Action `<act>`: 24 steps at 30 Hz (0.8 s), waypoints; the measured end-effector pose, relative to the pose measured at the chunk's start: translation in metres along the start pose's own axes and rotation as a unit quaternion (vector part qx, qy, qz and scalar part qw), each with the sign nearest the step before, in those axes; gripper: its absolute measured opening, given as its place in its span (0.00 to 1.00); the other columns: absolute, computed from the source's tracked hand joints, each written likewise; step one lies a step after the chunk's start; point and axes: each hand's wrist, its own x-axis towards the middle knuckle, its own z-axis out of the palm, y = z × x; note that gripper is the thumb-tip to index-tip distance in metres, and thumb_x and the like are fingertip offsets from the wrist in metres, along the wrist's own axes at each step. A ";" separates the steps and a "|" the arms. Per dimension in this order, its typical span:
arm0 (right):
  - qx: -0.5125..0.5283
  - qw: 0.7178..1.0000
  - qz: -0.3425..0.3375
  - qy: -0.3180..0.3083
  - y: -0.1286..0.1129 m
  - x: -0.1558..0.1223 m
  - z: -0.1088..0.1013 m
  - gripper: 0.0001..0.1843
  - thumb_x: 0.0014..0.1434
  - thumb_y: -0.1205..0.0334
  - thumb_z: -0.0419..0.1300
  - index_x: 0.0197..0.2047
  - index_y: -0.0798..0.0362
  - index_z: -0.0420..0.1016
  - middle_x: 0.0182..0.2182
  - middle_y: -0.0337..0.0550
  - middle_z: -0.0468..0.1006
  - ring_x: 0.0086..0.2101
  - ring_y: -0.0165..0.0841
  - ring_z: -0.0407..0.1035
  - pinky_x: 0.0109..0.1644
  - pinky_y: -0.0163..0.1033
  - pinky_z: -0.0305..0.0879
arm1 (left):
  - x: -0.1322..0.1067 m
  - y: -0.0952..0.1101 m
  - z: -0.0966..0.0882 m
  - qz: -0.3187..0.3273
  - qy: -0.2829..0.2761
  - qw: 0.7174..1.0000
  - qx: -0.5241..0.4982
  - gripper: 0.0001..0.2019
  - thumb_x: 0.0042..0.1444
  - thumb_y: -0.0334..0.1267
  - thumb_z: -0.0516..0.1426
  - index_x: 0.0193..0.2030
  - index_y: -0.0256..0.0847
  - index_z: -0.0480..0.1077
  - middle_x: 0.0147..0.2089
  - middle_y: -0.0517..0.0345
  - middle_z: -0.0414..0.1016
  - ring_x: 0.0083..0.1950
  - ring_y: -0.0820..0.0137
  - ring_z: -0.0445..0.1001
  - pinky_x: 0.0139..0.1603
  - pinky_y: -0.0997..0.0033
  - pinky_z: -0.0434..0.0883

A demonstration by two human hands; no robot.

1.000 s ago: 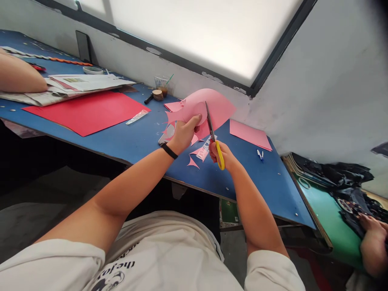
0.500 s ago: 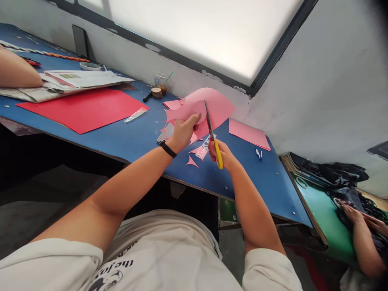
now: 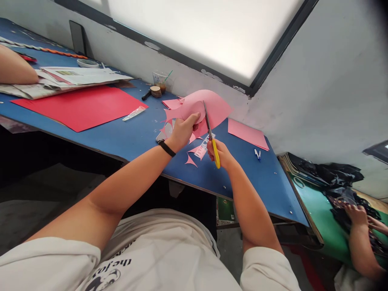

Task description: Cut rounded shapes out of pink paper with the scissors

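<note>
My left hand [image 3: 185, 130] pinches a sheet of pink paper [image 3: 216, 106] above the blue table, thumb on top. The sheet curls upward, and its left edge is cut into curved points. In my right hand [image 3: 222, 153] are yellow-handled scissors [image 3: 208, 121], their blades pointing up and away at the paper just right of my left thumb. Below the hands lie pink offcuts [image 3: 190, 161] and a printed strip [image 3: 205, 147]. Partly hidden behind my left wrist is a grey flat object [image 3: 164, 133].
Red paper [image 3: 81, 107] and newspapers [image 3: 87, 76] lie at left, near another person's arm [image 3: 16, 66]. A plastic cup [image 3: 160, 81] stands by the wall. Pink sheets [image 3: 247, 133] and small blue-white pens [image 3: 257, 154] are at right. Another person's hands [image 3: 357, 214] work over a green table [image 3: 327, 230].
The view has shifted slightly. My hands keep nearly the same hold, and the scissors still meet the pink paper by my left thumb. The other person's hands at right have moved a little.
</note>
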 end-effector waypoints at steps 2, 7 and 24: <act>-0.010 1.000 -0.004 0.007 0.002 0.001 0.000 0.41 0.63 0.15 0.70 0.35 0.45 0.65 0.28 0.35 0.65 0.28 0.33 0.59 0.28 0.37 0.59 | 0.000 0.000 0.000 -0.004 0.004 1.000 0.005 0.25 0.73 0.40 0.66 0.23 0.44 0.69 0.26 0.58 0.69 0.32 0.70 0.67 0.40 0.62 0.69; -0.050 0.999 -0.007 0.019 0.000 0.001 0.000 0.39 0.65 0.15 0.67 0.35 0.45 0.65 0.29 0.36 0.66 0.30 0.33 0.58 0.30 0.39 0.58 | -0.002 0.004 0.002 -0.026 0.019 0.999 0.007 0.25 0.73 0.36 0.66 0.22 0.43 0.70 0.26 0.58 0.68 0.32 0.70 0.65 0.39 0.62 0.66; -0.026 0.999 0.030 0.015 0.011 0.008 -0.003 0.43 0.60 0.12 0.69 0.35 0.44 0.63 0.25 0.32 0.60 0.26 0.32 0.55 0.27 0.38 0.55 | -0.007 0.013 0.001 -0.029 -0.014 0.999 0.041 0.29 0.71 0.42 0.68 0.17 0.43 0.69 0.23 0.57 0.67 0.30 0.69 0.65 0.36 0.63 0.67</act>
